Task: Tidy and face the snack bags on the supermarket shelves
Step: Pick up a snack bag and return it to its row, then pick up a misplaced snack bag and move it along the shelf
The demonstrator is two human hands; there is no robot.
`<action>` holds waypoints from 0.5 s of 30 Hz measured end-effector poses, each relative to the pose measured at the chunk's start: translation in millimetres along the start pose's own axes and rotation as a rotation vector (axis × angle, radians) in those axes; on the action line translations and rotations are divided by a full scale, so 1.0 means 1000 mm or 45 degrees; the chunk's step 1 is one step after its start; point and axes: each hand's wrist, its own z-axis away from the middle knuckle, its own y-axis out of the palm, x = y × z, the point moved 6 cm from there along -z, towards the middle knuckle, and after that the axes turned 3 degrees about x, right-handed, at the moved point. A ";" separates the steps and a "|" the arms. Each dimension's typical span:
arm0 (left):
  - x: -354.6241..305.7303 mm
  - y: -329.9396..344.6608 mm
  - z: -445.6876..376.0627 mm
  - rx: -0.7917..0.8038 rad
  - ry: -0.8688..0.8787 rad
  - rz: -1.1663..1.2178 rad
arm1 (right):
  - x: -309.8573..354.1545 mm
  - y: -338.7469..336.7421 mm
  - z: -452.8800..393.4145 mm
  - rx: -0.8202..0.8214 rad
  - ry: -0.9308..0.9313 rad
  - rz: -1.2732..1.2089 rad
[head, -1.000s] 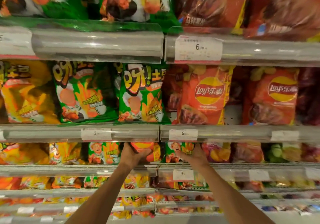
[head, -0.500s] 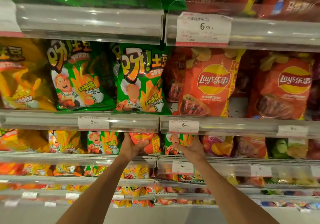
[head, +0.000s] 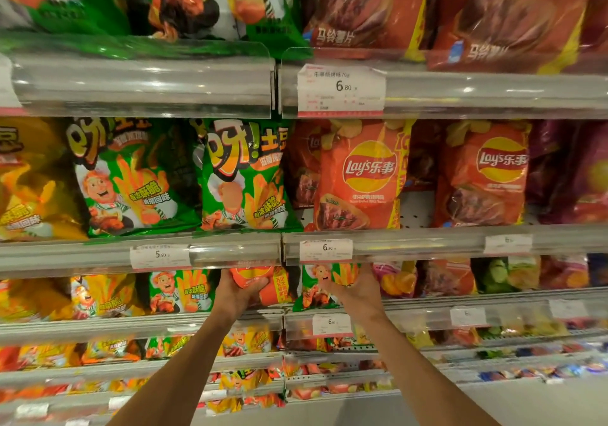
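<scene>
My left hand (head: 237,290) grips an orange snack bag (head: 263,282) on the third shelf down, just under the shelf rail, with my thumb across the bag's front. My right hand (head: 358,289) holds a green snack bag (head: 317,286) with a cartoon chef beside it, fingers curled over the bag's right side. The two bags stand next to each other at the joint between two shelf sections. Their tops are hidden behind the rail above.
Above stand green chef bags (head: 243,179) and orange Lay's bags (head: 358,175). Clear plastic shelf rails (head: 210,254) carry price tags (head: 325,249). More yellow, green and red bags fill the shelves left, right and below. A pale floor shows at the bottom right.
The view has tilted down and up slightly while both hands stay on the same two bags. The green bag under my right hand has come a little forward and lower.
</scene>
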 end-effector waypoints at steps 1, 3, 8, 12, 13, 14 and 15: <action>-0.001 0.001 0.000 -0.002 0.004 -0.003 | -0.006 -0.005 0.004 -0.008 0.024 -0.043; -0.005 0.007 0.000 -0.014 0.014 0.004 | -0.021 -0.018 0.013 -0.032 0.052 -0.127; -0.014 0.049 0.003 0.026 -0.018 0.041 | -0.044 -0.054 0.038 -0.088 0.099 -0.170; -0.024 0.097 0.006 0.157 0.058 0.034 | -0.071 -0.082 0.049 -0.158 0.141 -0.214; -0.025 0.106 0.007 0.165 0.069 0.032 | -0.075 -0.087 0.051 -0.167 0.143 -0.224; -0.026 0.114 0.008 0.168 0.081 0.024 | -0.078 -0.091 0.054 -0.171 0.139 -0.238; -0.025 0.120 0.009 0.172 0.084 0.014 | -0.081 -0.094 0.057 -0.173 0.130 -0.251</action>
